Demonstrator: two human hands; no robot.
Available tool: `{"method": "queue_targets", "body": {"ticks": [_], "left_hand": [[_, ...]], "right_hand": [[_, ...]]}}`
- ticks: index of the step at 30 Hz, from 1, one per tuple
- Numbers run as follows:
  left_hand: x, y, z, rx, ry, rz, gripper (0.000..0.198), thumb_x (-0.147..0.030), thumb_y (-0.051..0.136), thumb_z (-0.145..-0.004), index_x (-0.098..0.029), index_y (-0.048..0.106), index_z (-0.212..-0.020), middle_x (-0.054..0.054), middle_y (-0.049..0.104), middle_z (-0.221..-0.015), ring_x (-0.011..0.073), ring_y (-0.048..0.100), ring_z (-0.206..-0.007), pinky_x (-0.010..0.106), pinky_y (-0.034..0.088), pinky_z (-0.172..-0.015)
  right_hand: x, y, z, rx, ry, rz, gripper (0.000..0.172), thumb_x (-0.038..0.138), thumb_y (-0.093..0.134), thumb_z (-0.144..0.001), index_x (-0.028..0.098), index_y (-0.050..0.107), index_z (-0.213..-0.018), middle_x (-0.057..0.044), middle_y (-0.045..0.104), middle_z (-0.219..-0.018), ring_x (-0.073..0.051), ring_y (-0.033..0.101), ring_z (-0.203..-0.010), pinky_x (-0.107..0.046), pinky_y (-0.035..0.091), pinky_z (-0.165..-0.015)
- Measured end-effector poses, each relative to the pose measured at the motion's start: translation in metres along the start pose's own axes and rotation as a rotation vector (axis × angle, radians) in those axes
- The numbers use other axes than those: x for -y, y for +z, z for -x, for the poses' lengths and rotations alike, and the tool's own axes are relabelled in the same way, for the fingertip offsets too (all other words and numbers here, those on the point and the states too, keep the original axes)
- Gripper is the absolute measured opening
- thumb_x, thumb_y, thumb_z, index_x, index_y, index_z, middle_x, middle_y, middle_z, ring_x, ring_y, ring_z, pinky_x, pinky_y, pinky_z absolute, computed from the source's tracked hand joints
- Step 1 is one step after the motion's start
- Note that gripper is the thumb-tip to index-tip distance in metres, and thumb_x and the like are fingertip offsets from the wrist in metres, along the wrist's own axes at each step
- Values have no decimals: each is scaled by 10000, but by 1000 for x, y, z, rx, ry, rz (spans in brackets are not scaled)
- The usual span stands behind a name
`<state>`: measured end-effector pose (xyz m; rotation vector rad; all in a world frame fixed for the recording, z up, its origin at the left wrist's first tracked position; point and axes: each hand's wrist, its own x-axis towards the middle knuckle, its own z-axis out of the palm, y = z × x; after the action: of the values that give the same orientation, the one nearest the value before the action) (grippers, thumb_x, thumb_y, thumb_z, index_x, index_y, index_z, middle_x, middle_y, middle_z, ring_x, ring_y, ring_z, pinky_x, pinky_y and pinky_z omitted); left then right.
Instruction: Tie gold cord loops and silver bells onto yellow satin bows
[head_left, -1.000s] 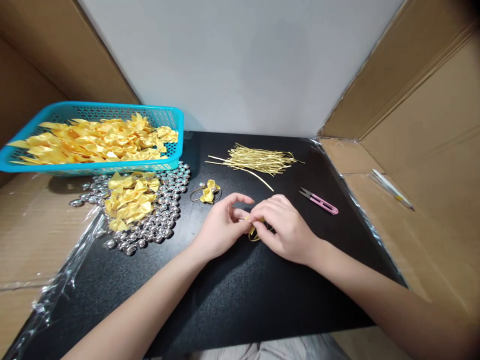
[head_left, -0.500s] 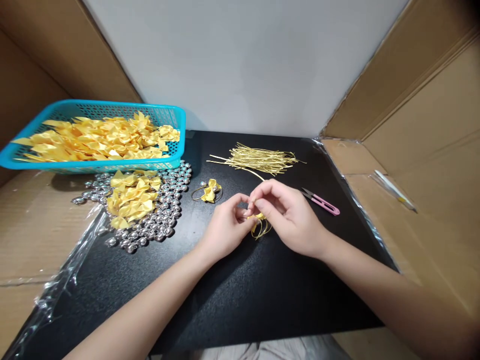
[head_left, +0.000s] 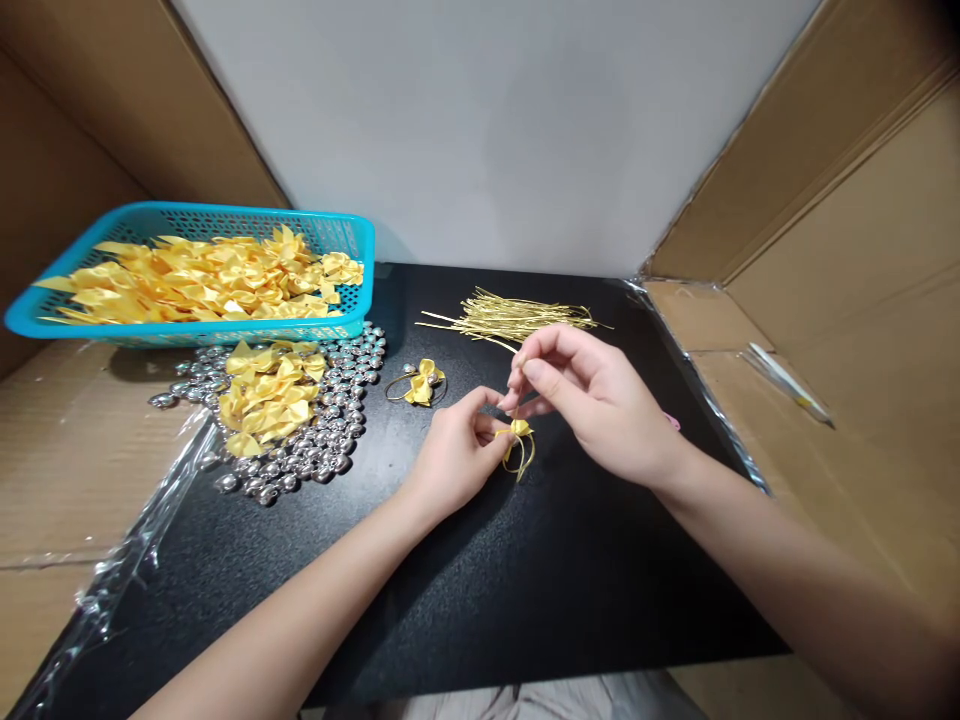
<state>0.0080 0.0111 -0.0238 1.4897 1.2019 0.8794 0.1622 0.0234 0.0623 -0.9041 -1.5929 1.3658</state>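
Observation:
Between finger and thumb, my left hand [head_left: 461,450] pinches a yellow ribbon bow [head_left: 520,428] with a loop of gold cord [head_left: 519,468] hanging below it. Just above and to the right, my right hand [head_left: 589,400] is closed in a pinch on the gold cord's end, pulled up from the bow; the fingers partly hide it. Left of my hands, a yellow bow on a cord ring [head_left: 421,384] with small silver bells lies on the black table [head_left: 420,620].
A blue basket [head_left: 187,332] of yellow bows stands at back left. Before it lie silver bells [head_left: 330,440] with more yellow bows [head_left: 274,395] on top. Gold cords [head_left: 495,315] are heaped at the back; my right hand mostly covers pink snips [head_left: 673,422]. A white-handled tool [head_left: 787,382] lies right.
My right hand has risen and moved slightly right, away from my left, drawing the cord up. More of the bow shows now. The snips have become mostly hidden behind my right hand.

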Motion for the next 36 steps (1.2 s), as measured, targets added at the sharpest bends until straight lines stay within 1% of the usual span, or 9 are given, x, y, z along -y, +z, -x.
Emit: {"method": "queue_targets", "body": {"ticks": [6, 8, 14, 18, 24, 27, 30, 34, 36], "left_hand": [[6, 2, -1, -9, -17, 24, 229, -175, 651, -772, -200, 579, -988, -15, 694, -674, 152, 661, -608, 247, 487, -581], [5, 2, -1, -7, -23, 31, 214, -173, 652, -770, -199, 577, -969, -9, 694, -678, 154, 665, -627, 250, 492, -593], [0, 2, -1, 5, -64, 55, 196, -174, 654, -768, -196, 559, -938, 8, 719, -690, 118, 614, -549, 217, 455, -541], [-3, 1, 0, -13, -43, 50, 170, -192, 647, -784, -196, 561, -930, 9, 717, -687, 115, 612, -553, 216, 458, -548], [-2, 1, 0, -16, -28, 23, 159, -210, 649, -797, -198, 569, -933, 3, 710, -686, 118, 620, -572, 219, 462, -559], [0, 1, 0, -8, -34, 34, 168, -210, 651, -788, -195, 565, -931, 9, 718, -699, 125, 633, -582, 227, 469, -570], [1, 1, 0, -7, -47, 45, 165, -205, 650, -781, -192, 561, -920, 15, 727, -709, 124, 633, -578, 227, 464, -570], [1, 1, -1, -8, -55, 50, 169, -190, 657, -764, -190, 565, -906, 18, 732, -714, 124, 638, -580, 224, 461, -565], [2, 1, -2, -10, -60, 64, 178, -179, 661, -753, -187, 569, -905, 16, 732, -715, 124, 640, -575, 222, 460, -558]], "right_hand": [[9, -5, -2, -59, -34, -43, 117, 253, 588, -922, 192, 533, -839, 9, 592, -793, -93, 629, -728, -208, 594, -667], [11, -6, -3, -66, -40, -44, 134, 277, 597, -924, 194, 531, -841, 10, 595, -791, -97, 639, -731, -212, 601, -660], [14, -11, -5, -107, -84, -39, 132, 273, 599, -929, 200, 540, -836, 17, 583, -786, -97, 641, -714, -218, 615, -648], [22, -15, -6, -138, -129, -26, 140, 299, 619, -920, 215, 539, -841, 18, 583, -805, -105, 658, -726, -209, 611, -620], [29, -14, -6, -134, -145, -53, 159, 330, 632, -911, 228, 530, -843, 34, 569, -817, -90, 631, -715, -237, 622, -707], [35, -13, -6, -132, -129, -150, 144, 291, 622, -915, 228, 522, -832, 45, 538, -810, -77, 602, -693, -249, 627, -705], [45, -13, -5, -170, -117, -233, 136, 242, 590, -926, 224, 514, -814, 46, 506, -803, -69, 577, -677, -265, 632, -697], [60, -20, -2, -240, -119, -245, 176, 217, 588, -920, 224, 501, -767, 42, 485, -789, -69, 552, -663, -253, 614, -695], [65, -25, 1, -265, -126, -266, 197, 154, 499, -951, 216, 516, -764, 38, 481, -788, -61, 545, -663, -228, 597, -702]]}}
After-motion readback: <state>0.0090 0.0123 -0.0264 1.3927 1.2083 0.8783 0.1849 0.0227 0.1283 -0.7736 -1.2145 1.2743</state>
